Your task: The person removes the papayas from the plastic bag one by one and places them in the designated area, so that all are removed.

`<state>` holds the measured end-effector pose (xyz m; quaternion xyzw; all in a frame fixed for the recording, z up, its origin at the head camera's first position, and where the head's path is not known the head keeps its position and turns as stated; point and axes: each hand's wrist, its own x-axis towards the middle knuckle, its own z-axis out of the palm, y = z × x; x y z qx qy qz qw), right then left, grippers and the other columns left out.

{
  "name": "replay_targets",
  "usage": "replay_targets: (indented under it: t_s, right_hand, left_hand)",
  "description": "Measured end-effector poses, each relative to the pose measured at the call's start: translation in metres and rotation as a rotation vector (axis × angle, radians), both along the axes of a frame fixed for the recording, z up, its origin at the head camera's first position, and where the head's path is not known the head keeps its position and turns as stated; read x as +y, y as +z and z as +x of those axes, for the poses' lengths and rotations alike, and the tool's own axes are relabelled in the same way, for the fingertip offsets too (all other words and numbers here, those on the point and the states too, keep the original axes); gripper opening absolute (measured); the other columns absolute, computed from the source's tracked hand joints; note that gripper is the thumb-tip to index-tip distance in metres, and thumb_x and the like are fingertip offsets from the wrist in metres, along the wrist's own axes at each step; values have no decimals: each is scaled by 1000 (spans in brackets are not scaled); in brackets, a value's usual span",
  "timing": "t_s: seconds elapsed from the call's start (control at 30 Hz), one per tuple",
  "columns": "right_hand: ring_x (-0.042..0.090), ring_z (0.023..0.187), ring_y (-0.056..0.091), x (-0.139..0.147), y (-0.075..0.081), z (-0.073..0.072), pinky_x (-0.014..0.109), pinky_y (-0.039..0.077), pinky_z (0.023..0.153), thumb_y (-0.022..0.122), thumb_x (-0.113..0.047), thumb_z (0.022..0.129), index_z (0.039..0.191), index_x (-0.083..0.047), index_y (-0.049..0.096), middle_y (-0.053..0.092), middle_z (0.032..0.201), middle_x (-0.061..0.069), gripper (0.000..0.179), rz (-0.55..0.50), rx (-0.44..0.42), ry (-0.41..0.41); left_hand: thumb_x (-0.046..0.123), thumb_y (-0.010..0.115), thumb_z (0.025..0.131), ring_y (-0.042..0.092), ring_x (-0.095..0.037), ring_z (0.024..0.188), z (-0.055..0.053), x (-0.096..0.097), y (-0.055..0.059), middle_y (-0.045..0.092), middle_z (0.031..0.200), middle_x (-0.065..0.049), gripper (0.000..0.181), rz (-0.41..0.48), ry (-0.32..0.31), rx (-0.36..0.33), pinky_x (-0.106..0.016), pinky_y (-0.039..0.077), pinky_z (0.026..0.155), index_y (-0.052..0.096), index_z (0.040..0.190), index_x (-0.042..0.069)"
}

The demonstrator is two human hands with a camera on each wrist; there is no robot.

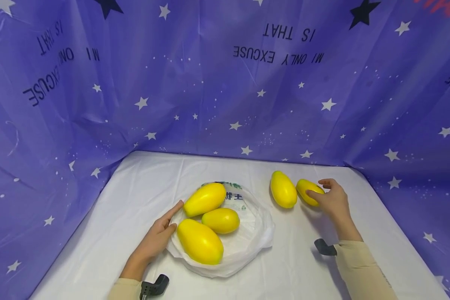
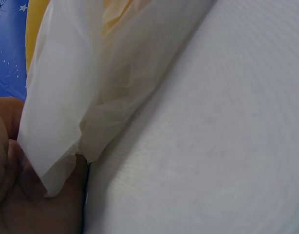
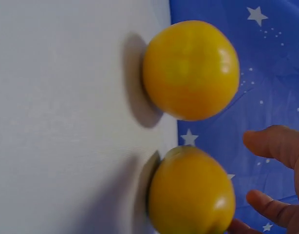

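A white plastic bag (image 1: 262, 237) lies spread out with its rim rolled into a ring. Inside it are three smooth yellow, mango-like fruits: an upper one (image 1: 205, 199), a small one (image 1: 221, 221) and a large lower one (image 1: 200, 241). At the bag's left side, my left hand (image 1: 158, 235) holds the rim; the left wrist view shows the thin plastic (image 2: 57, 97) lying between thumb and fingers. My right hand (image 1: 331, 200) reaches over a smaller yellow fruit (image 1: 305, 191) on the right, thumb and fingers spread around it. Another yellow fruit (image 1: 283, 189) lies just left of that one.
A white cloth (image 1: 296, 258) covers the table. Purple-blue sheets with stars (image 1: 225, 104) hang behind and along both sides. Dark wrist-mounted devices show at the left sleeve (image 1: 125, 288) and right sleeve (image 1: 363, 266).
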<state>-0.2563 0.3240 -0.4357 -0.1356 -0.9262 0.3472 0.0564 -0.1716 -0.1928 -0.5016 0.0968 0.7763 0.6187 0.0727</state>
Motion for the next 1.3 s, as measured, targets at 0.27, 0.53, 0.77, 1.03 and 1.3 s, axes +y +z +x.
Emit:
replay_targets:
  t_s: [0.27,0.53,0.77,1.03,1.3]
  right_hand:
    - [45,120,45,-10,25,6,61,41,93,74,-50,81,136,-8,52,45,143,24,72,3,103,12]
    - [42,131,40,-33,50,11,65,34,100,76,-34,83,133,-13,58,44,148,13,57,-15,217,92]
    - [38,132,42,-58,69,19,56,34,107,78,-22,82,130,-12,61,41,151,7,52,-53,250,275]
    - [31,135,40,-84,76,21,50,31,111,80,-20,81,127,-15,62,45,147,-2,50,-124,241,381]
    - [30,134,41,-103,70,24,52,30,111,81,-18,79,126,-15,63,48,145,0,50,-118,239,443]
  left_hand:
    - [-1,40,100,11,-17,147,-1,1,1,23,159,9,59,-10,0,10,-21,9,113,32,154,21]
    - [-2,40,99,10,-21,147,-2,0,-2,22,159,6,59,-2,-5,19,-14,9,111,32,154,20]
    - [-1,40,100,11,-16,147,-3,-1,-1,23,159,9,59,-4,-7,7,-29,8,116,33,154,23]
    - [0,40,100,10,-15,147,-3,-1,0,23,159,10,59,2,-9,10,-32,7,115,32,154,23]
    - [-1,40,99,11,-17,147,-1,0,1,23,159,10,60,-3,-4,-1,-42,8,117,32,154,22]
